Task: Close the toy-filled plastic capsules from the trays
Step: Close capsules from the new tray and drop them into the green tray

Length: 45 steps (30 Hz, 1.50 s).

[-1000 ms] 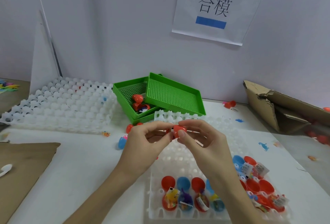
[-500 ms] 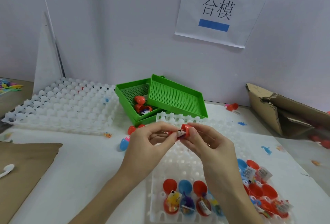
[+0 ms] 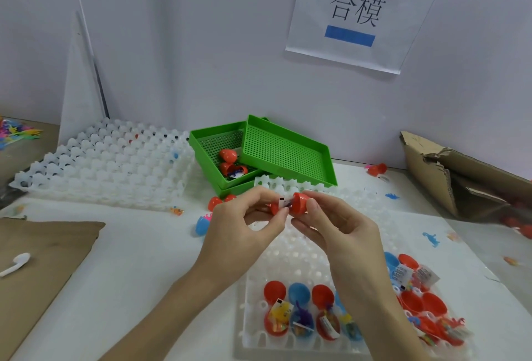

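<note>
Red capsule (image 3: 290, 204), halves parted with a white toy label showing in the gap, sits above the near white tray (image 3: 290, 257). My left hand (image 3: 244, 231) pinches one half; my right hand (image 3: 339, 231) pinches the other with thumb and curled fingers. I note open filled capsules (image 3: 299, 316) in the tray's front row, green trays (image 3: 276, 153) behind, on a white table (image 3: 138, 260). Wall sign (image 3: 357, 12) reads 合模. Half a second ago the gap was narrower.
</note>
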Motion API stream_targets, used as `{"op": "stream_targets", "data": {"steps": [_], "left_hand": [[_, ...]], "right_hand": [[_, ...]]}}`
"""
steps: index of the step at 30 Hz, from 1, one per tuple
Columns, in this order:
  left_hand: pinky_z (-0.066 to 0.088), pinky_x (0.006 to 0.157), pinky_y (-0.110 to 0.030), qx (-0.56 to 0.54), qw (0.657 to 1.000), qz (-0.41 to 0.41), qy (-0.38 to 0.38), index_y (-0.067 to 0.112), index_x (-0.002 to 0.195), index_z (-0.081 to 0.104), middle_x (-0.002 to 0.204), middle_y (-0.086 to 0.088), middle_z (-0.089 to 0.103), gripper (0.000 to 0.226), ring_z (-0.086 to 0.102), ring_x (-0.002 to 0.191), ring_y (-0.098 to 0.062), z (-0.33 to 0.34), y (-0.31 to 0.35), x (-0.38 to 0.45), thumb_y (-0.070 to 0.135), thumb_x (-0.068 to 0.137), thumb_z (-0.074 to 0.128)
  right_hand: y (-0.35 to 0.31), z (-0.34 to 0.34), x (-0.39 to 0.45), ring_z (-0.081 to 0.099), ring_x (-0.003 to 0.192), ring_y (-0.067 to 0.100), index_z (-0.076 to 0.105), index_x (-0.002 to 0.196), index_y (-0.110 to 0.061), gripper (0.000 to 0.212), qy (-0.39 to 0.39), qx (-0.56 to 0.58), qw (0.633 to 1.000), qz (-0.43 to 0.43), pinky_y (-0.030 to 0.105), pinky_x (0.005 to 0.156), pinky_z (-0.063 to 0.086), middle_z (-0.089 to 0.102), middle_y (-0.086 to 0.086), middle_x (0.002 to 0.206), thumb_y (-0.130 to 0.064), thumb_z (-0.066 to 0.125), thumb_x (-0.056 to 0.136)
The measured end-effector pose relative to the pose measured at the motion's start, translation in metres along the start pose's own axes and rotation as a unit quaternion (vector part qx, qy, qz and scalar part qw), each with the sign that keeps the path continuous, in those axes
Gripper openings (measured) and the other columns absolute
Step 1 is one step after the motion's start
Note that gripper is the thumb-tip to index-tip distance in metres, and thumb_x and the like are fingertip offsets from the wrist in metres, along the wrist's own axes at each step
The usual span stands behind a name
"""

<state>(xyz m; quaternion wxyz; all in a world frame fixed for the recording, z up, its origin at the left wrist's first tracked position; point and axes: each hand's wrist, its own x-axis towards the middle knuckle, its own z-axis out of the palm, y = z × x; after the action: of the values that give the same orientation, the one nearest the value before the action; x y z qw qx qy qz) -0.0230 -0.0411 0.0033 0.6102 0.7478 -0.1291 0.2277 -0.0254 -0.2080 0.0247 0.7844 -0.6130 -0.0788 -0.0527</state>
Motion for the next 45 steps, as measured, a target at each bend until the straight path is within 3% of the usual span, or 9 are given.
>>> {"op": "stream_targets", "data": {"steps": [3,7,15,18,23,28,34,41,45], "left_hand": [[0.059,0.081,-0.02,0.01,1.0,0.018,0.002,0.014,0.1,0.075,0.09,0.007,0.077,0.01,0.076,0.087,-0.012,0.002,-0.001,-0.001,0.007,0.094,0.074],[0.058,0.078,-0.017,0.046,0.997,0.056,0.005,0.014,0.102,0.074,0.092,0.011,0.076,0.011,0.076,0.087,-0.009,0.003,-0.003,-0.003,0.006,0.096,0.072],[0.06,0.082,-0.022,0.002,1.0,0.017,-0.016,0.011,0.093,0.077,0.102,0.007,0.079,0.009,0.077,0.09,-0.016,-0.001,-0.002,0.002,0.002,0.091,0.076],[0.062,0.085,-0.028,-0.011,1.0,0.009,-0.016,0.01,0.097,0.079,0.102,0.001,0.078,0.01,0.076,0.093,-0.018,-0.002,-0.002,0.002,0.003,0.09,0.078],[0.061,0.086,-0.026,0.012,0.999,0.036,-0.022,0.014,0.109,0.081,0.105,0.007,0.078,0.019,0.075,0.101,-0.016,-0.004,-0.002,0.001,0.005,0.093,0.075],[0.062,0.088,-0.032,-0.001,0.999,0.044,-0.028,0.01,0.111,0.081,0.111,0.005,0.078,0.02,0.073,0.109,-0.018,-0.004,-0.001,0.001,0.004,0.097,0.069],[0.06,0.093,-0.03,-0.118,0.992,-0.041,-0.031,0.009,0.107,0.082,0.108,0.003,0.08,0.019,0.076,0.105,-0.016,-0.007,0.001,0.004,0.002,0.09,0.076],[0.061,0.078,-0.023,-0.069,0.995,-0.058,0.031,0.017,0.092,0.074,0.089,0.002,0.08,0.02,0.077,0.084,-0.015,-0.01,0.001,0.004,0.01,0.08,0.089],[0.062,0.085,-0.03,-0.072,0.997,-0.027,0.02,0.016,0.098,0.076,0.092,0.002,0.08,0.016,0.077,0.091,-0.018,-0.01,0.004,0.003,0.016,0.084,0.085]], "right_hand": [[0.0,0.001,0.0,0.077,0.1,0.023,0.08,0.107,-0.016,0.017,-0.005,-0.002,1.0,0.005,0.024,0.08,0.061,0.08,0.007,0.103,-0.018,0.075,0.091],[0.003,0.005,-0.001,0.077,0.095,0.019,0.079,0.104,-0.017,0.013,0.003,-0.084,0.995,-0.05,0.024,0.076,0.062,0.08,0.002,0.097,-0.013,0.076,0.091],[0.007,0.007,-0.002,0.077,0.092,0.015,0.076,0.105,-0.018,0.015,0.006,-0.14,0.986,-0.087,0.023,0.078,0.061,0.079,-0.004,0.095,-0.012,0.077,0.091],[0.008,0.007,-0.002,0.077,0.093,0.014,0.075,0.106,-0.018,0.015,0.003,-0.139,0.987,-0.084,0.022,0.081,0.061,0.079,-0.005,0.096,-0.012,0.074,0.093],[0.007,0.008,-0.002,0.075,0.095,0.01,0.073,0.107,-0.02,0.017,-0.01,-0.189,0.976,-0.11,0.022,0.083,0.059,0.078,-0.008,0.097,-0.013,0.076,0.092],[0.006,0.005,-0.001,0.075,0.094,0.012,0.073,0.106,-0.022,0.017,-0.013,-0.161,0.983,-0.087,0.02,0.081,0.058,0.078,-0.005,0.096,-0.016,0.078,0.09],[0.003,0.003,0.0,0.074,0.108,0.018,0.079,0.106,-0.03,0.027,-0.031,-0.026,0.999,0.016,0.026,0.091,0.059,0.079,0.002,0.107,-0.037,0.079,0.079],[0.007,0.011,-0.005,0.074,0.103,0.013,0.08,0.111,-0.025,0.021,-0.039,-0.109,0.992,-0.042,0.022,0.087,0.059,0.08,-0.004,0.105,-0.019,0.075,0.091],[0.005,0.013,-0.006,0.076,0.1,0.013,0.078,0.112,-0.022,0.021,-0.022,-0.111,0.991,-0.066,0.021,0.087,0.059,0.08,-0.004,0.102,-0.016,0.075,0.092]]}}
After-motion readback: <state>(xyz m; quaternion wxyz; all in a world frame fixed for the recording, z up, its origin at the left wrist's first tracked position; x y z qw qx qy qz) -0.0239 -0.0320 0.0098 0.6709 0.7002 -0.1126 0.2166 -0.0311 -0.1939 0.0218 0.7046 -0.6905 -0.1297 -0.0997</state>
